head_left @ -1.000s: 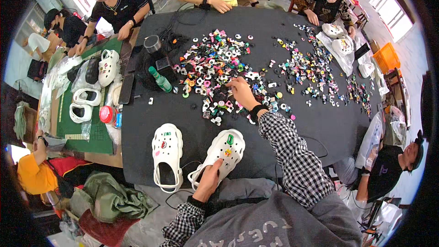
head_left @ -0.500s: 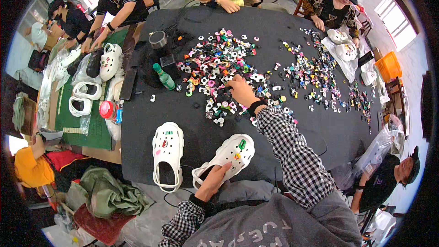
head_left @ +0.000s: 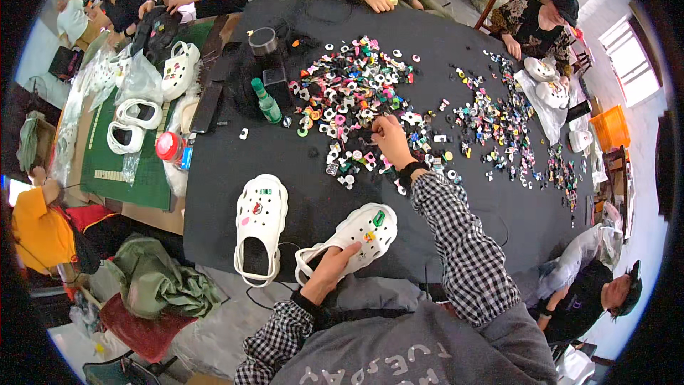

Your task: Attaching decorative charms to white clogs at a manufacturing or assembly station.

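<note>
My left hand [head_left: 332, 271] grips a white clog [head_left: 370, 222] by its side near the heel opening, thumb on top. This clog has a green charm and a yellow-orange one on its upper. Beside it on the left a second white clog [head_left: 261, 199] lies on the black table [head_left: 235, 150], toe away from me, with a few small charms fitted. My right hand [head_left: 392, 141] reaches into the near right part of a heap of mixed shoe charms [head_left: 356, 85]. Its fingers are drawn together among the charms; whatever is between the fingertips is too small to make out.
A green bottle [head_left: 266, 103] and a dark metal-topped cylinder [head_left: 263, 41] stand left of the heap. More charms [head_left: 499, 110] spread to the right. A side table with a green mat [head_left: 142, 178] holds white clogs [head_left: 135, 125] and a red-lidded jar [head_left: 169, 146]. Several people sit around.
The view has shifted slightly. My right hand stays at the heap, its fingers drawn closer together, while my left still holds the clog. A co-worker at far left has raised their hands with a dark item.
</note>
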The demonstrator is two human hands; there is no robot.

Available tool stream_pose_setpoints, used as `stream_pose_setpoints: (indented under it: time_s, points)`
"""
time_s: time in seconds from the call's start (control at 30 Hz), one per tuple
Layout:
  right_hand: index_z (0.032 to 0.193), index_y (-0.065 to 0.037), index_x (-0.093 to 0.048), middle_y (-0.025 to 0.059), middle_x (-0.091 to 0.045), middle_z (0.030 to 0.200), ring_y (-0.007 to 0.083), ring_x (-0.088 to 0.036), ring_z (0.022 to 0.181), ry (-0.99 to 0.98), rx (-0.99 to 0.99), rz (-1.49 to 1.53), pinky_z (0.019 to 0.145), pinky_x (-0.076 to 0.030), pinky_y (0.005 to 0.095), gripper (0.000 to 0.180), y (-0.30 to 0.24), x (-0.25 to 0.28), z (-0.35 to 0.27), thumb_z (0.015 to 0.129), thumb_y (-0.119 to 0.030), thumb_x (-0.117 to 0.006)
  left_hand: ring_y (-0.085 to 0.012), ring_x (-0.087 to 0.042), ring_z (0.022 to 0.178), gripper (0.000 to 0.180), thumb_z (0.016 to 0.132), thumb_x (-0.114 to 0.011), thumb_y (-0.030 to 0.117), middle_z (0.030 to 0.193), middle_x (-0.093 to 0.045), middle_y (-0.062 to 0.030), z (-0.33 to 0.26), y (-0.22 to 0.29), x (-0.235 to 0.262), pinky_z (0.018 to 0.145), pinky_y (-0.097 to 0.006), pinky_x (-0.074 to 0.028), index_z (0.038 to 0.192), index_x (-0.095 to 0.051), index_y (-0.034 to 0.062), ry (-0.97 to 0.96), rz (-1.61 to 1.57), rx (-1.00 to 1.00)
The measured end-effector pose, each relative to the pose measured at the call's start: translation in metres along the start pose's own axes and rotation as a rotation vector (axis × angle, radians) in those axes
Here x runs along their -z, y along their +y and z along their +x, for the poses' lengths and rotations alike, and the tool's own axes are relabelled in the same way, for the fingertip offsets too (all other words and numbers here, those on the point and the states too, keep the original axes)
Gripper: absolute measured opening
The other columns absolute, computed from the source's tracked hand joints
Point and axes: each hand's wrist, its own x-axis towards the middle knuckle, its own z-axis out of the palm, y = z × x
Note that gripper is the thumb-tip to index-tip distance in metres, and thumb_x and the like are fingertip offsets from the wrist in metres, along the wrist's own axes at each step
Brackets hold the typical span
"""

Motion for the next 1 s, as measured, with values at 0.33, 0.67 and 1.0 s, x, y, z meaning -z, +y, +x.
stream_pose_setpoints:
  time_s: [0.33,0.67,1.0]
  points:
    - [0.093,0.000,-0.055,0.0098,-0.060,0.079,0.0178,-0.057,0.069,0.028,-0.280,0.250,0.063,-0.045,0.0305,0.020,0.003,0.031,-0.045,0.076,-0.008,-0.062,-0.0186,-0.057,0.103,0.040,0.092,-0.050,0.023,0.114,-0.060,-0.0122,-0.007,0.004,0.001,0.090,-0.030,-0.042,0.116,-0.053,-0.0088,-0.035,-0.278,0.017]
    - [0.110,-0.004,-0.059,-0.0028,-0.051,0.076,0.0053,-0.047,0.066,-0.250,-0.602,0.796,0.058,-0.038,0.0191,0.026,-0.024,0.041,-0.074,0.086,-0.007,-0.054,-0.0243,-0.054,0.112,0.042,0.088,-0.045,0.012,0.124,-0.054,-0.0157,-0.001,0.002,0.010,0.099,-0.036,-0.039,0.124,-0.044,-0.0095,-0.098,-0.495,-0.089]
    - [0.113,-0.007,-0.057,-0.0027,-0.054,0.082,0.0054,-0.051,0.070,-0.262,-0.607,0.756,0.064,-0.043,0.0206,0.025,-0.025,0.059,-0.088,0.088,-0.009,-0.054,-0.0270,-0.052,0.116,0.046,0.087,-0.044,0.010,0.127,-0.051,-0.0163,0.001,0.008,0.003,0.100,-0.040,-0.040,0.130,-0.039,-0.0057,-0.068,-0.494,-0.072]
